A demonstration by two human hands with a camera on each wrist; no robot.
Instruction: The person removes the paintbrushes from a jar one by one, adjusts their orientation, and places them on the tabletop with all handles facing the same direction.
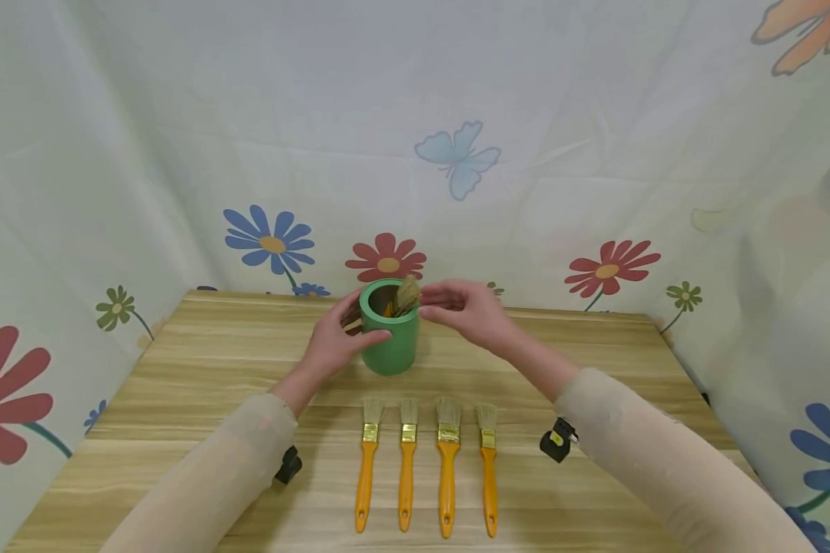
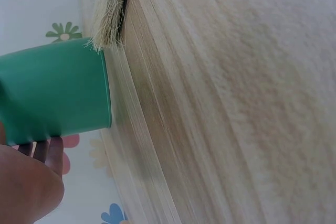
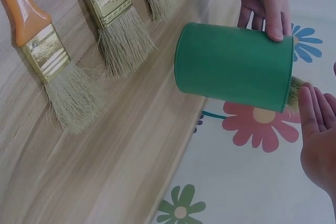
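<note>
Green cup (image 1: 388,338) stands upright near the far middle of the wooden table (image 1: 595,353), one brush (image 1: 408,294) inside it, bristles poking up over the rim on the right. Left hand (image 1: 332,342) grasps the cup from the left, thumb curled over the near wall, fingers round the far side; the right wrist view confirms the fingers on the cup (image 3: 236,74). Right hand (image 1: 466,307) hovers just right of the rim, fingers straight, relaxed, holding nothing; fingertips next to the bristles, contact cannot be told. Four orange-handled brushes (image 1: 425,465) lie in a row near the person, bristles pointing toward the cup, apart from each other. Small black clips on the table: one left (image 1: 289,465), one right (image 1: 556,440).

Judgement: brush handling at the cup is in hand. To do it well, the left hand should brace the cup firmly so it does not tip, and the right hand should work on the bristle end cleanly, moving straight along the cup's axis and not dragging against the rim.
</note>
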